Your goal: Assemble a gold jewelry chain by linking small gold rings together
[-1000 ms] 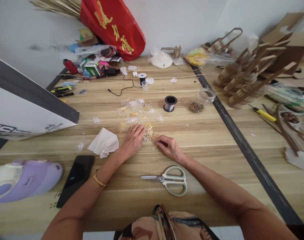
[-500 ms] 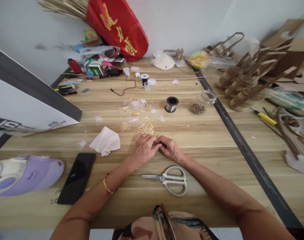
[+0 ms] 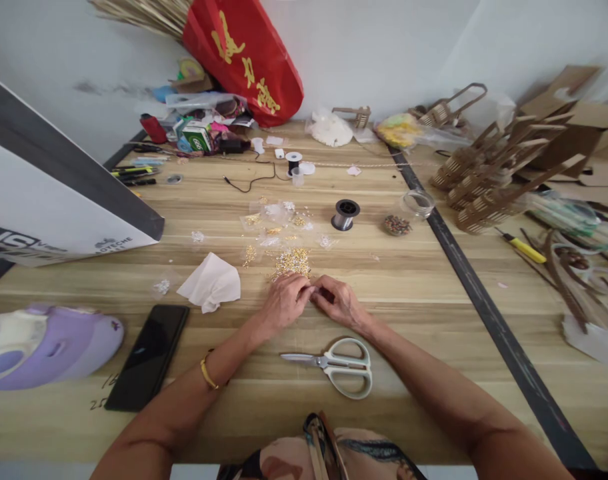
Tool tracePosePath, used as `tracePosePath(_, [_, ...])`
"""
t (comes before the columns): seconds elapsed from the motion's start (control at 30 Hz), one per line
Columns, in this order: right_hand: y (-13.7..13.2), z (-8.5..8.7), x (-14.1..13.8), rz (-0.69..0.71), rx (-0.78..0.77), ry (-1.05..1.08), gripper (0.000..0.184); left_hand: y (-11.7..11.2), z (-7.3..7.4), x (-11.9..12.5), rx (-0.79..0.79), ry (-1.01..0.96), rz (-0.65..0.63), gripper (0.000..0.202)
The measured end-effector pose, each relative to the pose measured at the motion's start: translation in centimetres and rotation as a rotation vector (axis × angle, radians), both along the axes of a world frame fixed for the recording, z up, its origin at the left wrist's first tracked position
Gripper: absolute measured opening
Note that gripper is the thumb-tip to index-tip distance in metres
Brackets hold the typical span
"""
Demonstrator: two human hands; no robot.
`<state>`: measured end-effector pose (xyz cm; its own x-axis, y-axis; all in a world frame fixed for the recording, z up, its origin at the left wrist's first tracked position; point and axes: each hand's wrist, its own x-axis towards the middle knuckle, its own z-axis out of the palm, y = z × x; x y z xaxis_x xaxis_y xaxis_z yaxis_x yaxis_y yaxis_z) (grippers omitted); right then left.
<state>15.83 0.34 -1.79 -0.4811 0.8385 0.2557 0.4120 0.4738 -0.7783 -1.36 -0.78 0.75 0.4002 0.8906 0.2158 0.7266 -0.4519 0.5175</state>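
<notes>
My left hand (image 3: 287, 300) and my right hand (image 3: 338, 301) meet over the wooden table, fingertips pinched together. Whatever lies between them is too small to make out. Just beyond the left hand's knuckles spreads a pile of small gold and silver beads (image 3: 293, 260). Scissors with pale handles (image 3: 348, 367) lie between my forearms, blades pointing left. A spool of thin wire (image 3: 345, 217) stands beyond the right hand. To the left of the left hand rests a crumpled white tissue (image 3: 211, 283).
A black phone (image 3: 148, 357) and a purple-and-white device (image 3: 59, 347) lie at left, near a large white box (image 3: 59, 193). A clear jar of beads (image 3: 398, 223) lies tipped at right. Several small woven baskets (image 3: 484, 193) and a yellow-handled tool (image 3: 521, 247) sit farther right.
The view has shifted slightly. Both hands stay together at the same place by the beads, with only small finger movement; the fingertips have come a little more into view.
</notes>
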Motion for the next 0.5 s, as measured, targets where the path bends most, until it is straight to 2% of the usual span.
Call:
tracePosePath(0.17, [-0.04, 0.31, 0.07, -0.008, -0.074, 0.08, 0.011, 0.18, -0.1, -0.1, -0.037, -0.103, 0.029, 0.016])
tracePosePath(0.5, [0.14, 0.22, 0.09, -0.057, -0.188, 0.141, 0.013, 0.31, -0.78, -0.37, -0.019, -0.131, 0.025, 0.018])
